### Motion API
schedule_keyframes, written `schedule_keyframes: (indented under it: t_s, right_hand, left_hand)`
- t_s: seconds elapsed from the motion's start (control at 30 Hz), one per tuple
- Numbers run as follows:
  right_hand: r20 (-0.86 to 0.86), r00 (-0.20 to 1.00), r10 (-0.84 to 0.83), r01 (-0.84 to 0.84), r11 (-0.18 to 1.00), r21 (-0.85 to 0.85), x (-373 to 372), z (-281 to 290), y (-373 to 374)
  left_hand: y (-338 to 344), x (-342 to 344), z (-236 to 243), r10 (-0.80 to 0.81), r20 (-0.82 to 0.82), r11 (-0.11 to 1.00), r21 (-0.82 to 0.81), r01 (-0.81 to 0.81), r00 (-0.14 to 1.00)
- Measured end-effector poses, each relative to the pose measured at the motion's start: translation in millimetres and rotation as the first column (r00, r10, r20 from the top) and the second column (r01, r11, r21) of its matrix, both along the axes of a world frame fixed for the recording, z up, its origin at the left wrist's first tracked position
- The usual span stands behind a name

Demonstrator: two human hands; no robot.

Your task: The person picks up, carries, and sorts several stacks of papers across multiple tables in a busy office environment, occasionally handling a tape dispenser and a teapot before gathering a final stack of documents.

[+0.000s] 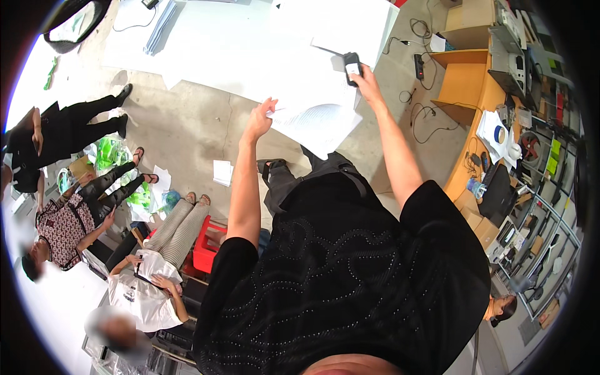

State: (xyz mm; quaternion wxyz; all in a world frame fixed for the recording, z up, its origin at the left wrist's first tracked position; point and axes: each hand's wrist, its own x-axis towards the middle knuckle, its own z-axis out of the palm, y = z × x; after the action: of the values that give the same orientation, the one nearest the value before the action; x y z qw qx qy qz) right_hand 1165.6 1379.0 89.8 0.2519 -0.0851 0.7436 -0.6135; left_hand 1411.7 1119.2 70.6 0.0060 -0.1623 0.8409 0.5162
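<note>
At the near edge of a white table [237, 50], my left hand [257, 120] pinches the left edge of a stack of printed sheets of paper [322, 125]. The sheets fan out, and their near corner hangs past the table edge. My right hand [369, 86] is closed round a black handheld device [351, 65] with a pale face, held over the right side of the table. Part of that device is covered by my fingers. What is printed on the sheets is too small to make out.
A bundle of bluish sheets [160, 28] lies at the table's far left. Several people are on the left, near a red stool [205, 247]. Cables [431, 115] and a black power strip [418, 66] lie on the right-hand floor, beside a wooden desk [478, 119]. Loose paper [222, 172] lies on the floor.
</note>
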Motion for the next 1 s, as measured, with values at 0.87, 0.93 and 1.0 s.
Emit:
schedule_keyframes:
  t_s: [0.87, 0.93, 1.0]
  right_hand:
    - [-0.049, 0.895, 0.444, -0.262, 0.61, 0.748, -4.8, 0.4, -32.1]
    - [-0.104, 0.939, 0.327, -0.116, 0.587, 0.801, 10.3, 17.7, -51.2]
    - [-0.077, 0.92, 0.384, -0.147, 0.52, 0.842, 11.2, 19.4, -61.6]
  left_hand:
    - [16.0, -4.1, 9.8, 0.056, 0.021, 0.985, -0.166, -0.052, 0.998]
    - [15.7, -5.2, 20.2, 0.082, 0.192, 0.988, -0.143, -0.055, 0.978]
    - [14.8, -3.3, 19.5, 0.081, 0.121, 0.985, -0.16, -0.061, 0.989]
